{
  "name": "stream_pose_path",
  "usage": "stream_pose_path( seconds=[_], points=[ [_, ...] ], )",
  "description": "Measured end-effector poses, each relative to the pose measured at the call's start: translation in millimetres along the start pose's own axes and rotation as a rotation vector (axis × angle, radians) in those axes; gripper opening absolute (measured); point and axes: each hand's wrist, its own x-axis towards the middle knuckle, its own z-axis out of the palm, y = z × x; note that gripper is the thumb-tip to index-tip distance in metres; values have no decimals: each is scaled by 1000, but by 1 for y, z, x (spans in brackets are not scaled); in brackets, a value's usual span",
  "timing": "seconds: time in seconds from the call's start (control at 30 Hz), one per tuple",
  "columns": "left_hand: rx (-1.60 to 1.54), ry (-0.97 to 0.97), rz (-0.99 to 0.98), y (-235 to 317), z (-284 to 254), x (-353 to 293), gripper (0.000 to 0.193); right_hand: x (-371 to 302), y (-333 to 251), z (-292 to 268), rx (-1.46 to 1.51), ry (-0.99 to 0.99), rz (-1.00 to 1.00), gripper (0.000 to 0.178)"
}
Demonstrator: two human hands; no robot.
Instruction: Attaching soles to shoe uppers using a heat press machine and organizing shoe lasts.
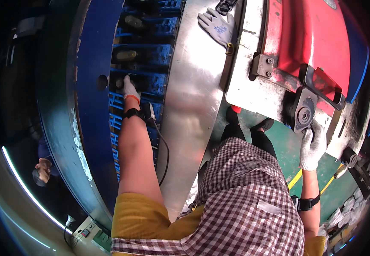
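Observation:
My left hand [130, 90], in a white knit glove with an orange cuff, reaches into a dark slot of a blue slotted rack [150, 51]. Its fingers are drawn together beside a dull rounded piece [118, 83]; what they grip is partly lost in shadow. On the other side, my right hand [314, 147], also white-gloved, is closed at the lower edge of a black part with a round hub [303, 113]. That part sits against the corner of a red machine [325, 42]. Some right fingers are hidden behind it.
Pale oval pieces [126, 55] lie in farther rack slots. A grey work glove [220, 29] rests at the far end of a metal ledge [193, 98]. A black cable [167, 158] hangs by my left forearm. Another person [43, 170] is at the far left. Green floor [285, 147] shows below.

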Motion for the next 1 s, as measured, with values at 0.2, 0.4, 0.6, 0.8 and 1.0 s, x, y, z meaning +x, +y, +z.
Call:
stream_pose_path(
  seconds=[0.2,0.4,0.6,0.8,1.0],
  points=[
    [105,13,-54,-25,-10,-34,85,0,-4,-3,-22,-9,-24,24],
    [318,-140,423,-103,-2,-162,79,2,-7,-3,32,5,6,26],
    [268,-467,507,-147,14,-243,62,4,-10,1,30,98,-20,26],
    [619,-621,744,-129,35,-303,59,11,-17,-11,42,108,-52,23],
    [479,-756,748,-91,66,-347,68,9,-19,-7,122,97,38,22]
  ],
)
